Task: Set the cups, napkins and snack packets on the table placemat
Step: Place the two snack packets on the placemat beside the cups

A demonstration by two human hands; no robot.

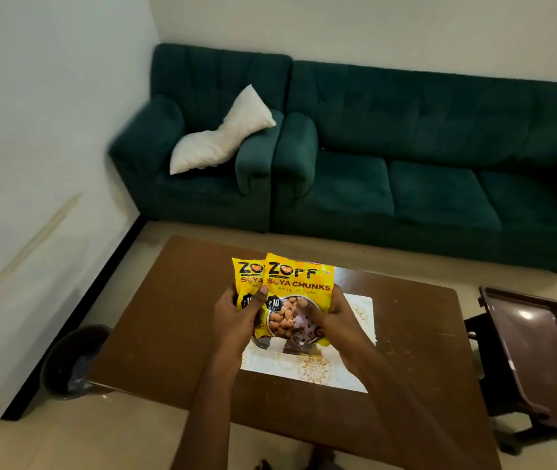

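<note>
Two yellow soya chunks snack packets are held upright above the brown table (175,320). My left hand (236,320) grips the rear packet (244,276), thumb on the front packet (299,283). My right hand (333,317) grips the front packet at its right edge, with fingers curled round its lower part. Under the packets lies a white placemat (317,371) with gold flower patterns, partly hidden by my hands. No cups or napkins are in view.
A dark brown tray (538,347) rests on a stool to the right of the table. A dark bin (70,361) stands on the floor at the left. Behind the table is a green sofa (405,164) with a white pillow (219,134).
</note>
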